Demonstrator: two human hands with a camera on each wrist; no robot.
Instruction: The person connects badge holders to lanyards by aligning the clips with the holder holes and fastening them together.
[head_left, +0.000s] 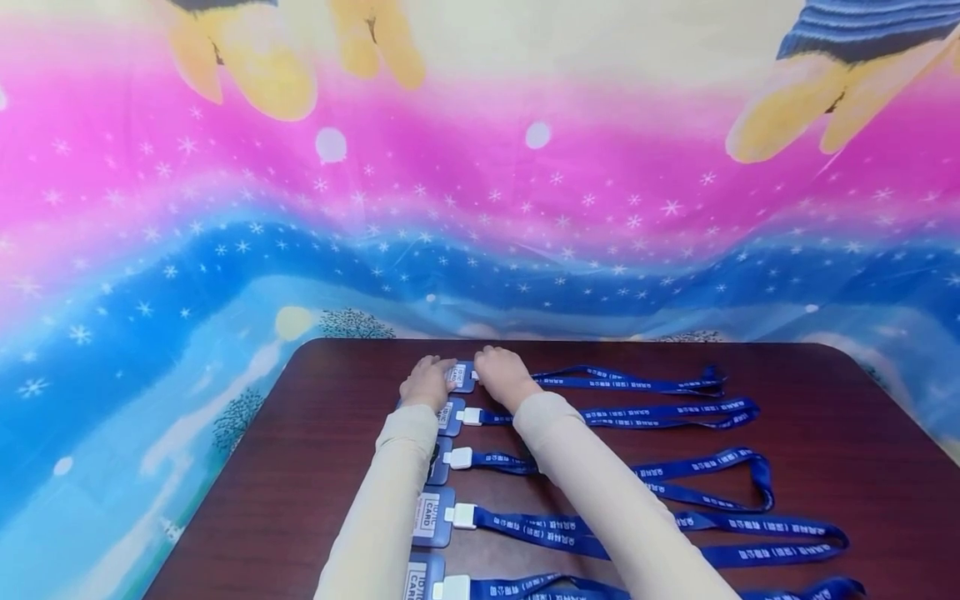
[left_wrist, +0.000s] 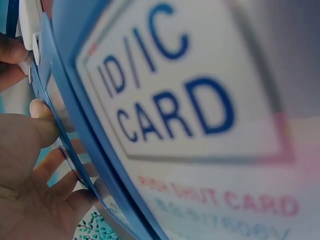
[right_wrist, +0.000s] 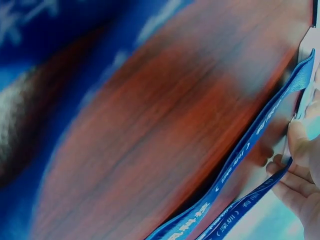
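Observation:
At the far end of a row of ID badge holders, the farthest blue badge holder [head_left: 462,377] lies between both hands. My left hand [head_left: 427,383] holds it by its left side; in the left wrist view the thumb [left_wrist: 40,110] presses the edge of a blue holder. My right hand [head_left: 506,377] pinches the white clip [head_left: 476,376] where the holder joins its blue lanyard [head_left: 630,383]. Most of that clip is hidden by the fingers. In the right wrist view, lanyard straps [right_wrist: 250,145] run past the right hand [right_wrist: 305,165].
Nearer me, several more badge holders [head_left: 431,517] with white clips [head_left: 462,458] lie in a column, their lanyards [head_left: 697,417] stretched rightward. Both forearms reach over them. The dark wooden table [head_left: 300,500] ends at a patterned cloth backdrop [head_left: 450,200].

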